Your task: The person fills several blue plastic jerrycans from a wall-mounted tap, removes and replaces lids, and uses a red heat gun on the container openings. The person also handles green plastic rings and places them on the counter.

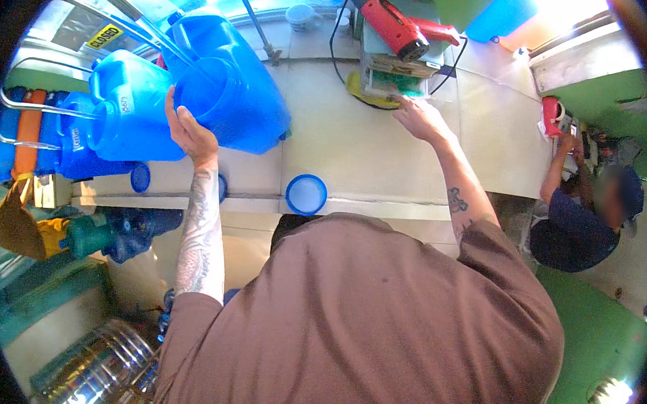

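Observation:
My left hand (pixel 192 133) is raised beside the wide mouth of a large blue plastic jerrycan (pixel 252 95), palm side against or close to its rim; contact cannot be told. Two more blue jerrycans, one lighter (pixel 143 127) and one darker (pixel 71 153), stand left of it, metal tubes running into their mouths. My right hand (pixel 419 117) reaches to the front of a small drawer unit (pixel 396 83) with green contents; its fingertips are partly hidden. On top of the unit lies a red heat gun (pixel 386 26). A round blue lid (pixel 306 195) rests at the counter's near edge.
Another blue lid (pixel 140 178) sits left on the counter (pixel 361 148). A black cord loops by a yellow object (pixel 359 89). White tubs (pixel 300 17) stand at the back. A co-worker (pixel 574 231) is at the right. A large clear bottle (pixel 98 372) is at lower left.

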Tool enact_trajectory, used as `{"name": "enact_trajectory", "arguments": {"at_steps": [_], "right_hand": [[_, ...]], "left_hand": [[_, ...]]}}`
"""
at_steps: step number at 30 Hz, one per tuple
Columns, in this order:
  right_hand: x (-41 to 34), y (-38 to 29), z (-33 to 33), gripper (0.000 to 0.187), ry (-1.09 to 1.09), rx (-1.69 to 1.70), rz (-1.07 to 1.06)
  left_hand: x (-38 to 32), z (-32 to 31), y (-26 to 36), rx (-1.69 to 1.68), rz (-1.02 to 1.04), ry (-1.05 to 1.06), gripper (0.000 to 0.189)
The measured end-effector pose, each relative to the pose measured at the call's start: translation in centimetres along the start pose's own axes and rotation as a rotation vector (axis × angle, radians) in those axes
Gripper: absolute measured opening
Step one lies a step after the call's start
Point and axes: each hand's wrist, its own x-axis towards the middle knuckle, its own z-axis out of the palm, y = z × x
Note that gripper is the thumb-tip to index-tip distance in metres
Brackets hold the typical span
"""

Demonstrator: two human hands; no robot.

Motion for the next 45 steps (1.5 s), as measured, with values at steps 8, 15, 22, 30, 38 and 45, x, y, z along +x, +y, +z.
{"name": "enact_trajectory", "arguments": {"at_steps": [8,15,22,30,38,45], "right_hand": [[-1.6,0.4,-1.6,0.026,0.37,-0.135,-0.052],[1.2,3.6,0.0,0.021,0.495,0.666,0.236],[-2.0,-3.9,-5.6,0.019,0.287,1.06,-0.07],[-2.9,-12.4,-10.9,0.023,0.014,0.93,-0.253],[1.6,-3.2,-4.1,0.025,0.525,0.171,-0.03],[-1.0,-12.7,-5.0,0.034,0.314,1.033,-0.249]], "left_hand": [[-0.1,0.0,-0.1,-0.054,-0.082,0.003,0.05],[0.2,-0.3,-0.8,-0.123,-0.094,-0.016,0.048],[-0.3,0.3,9.7,-0.14,0.102,-0.128,0.033],[-5.2,6.7,11.0,-0.537,-0.654,-0.926,0.019],[-7.4,7.0,7.8,-0.682,-0.965,-0.689,0.018],[-7.4,6.7,9.4,-0.723,-0.94,-0.578,0.014]]}}
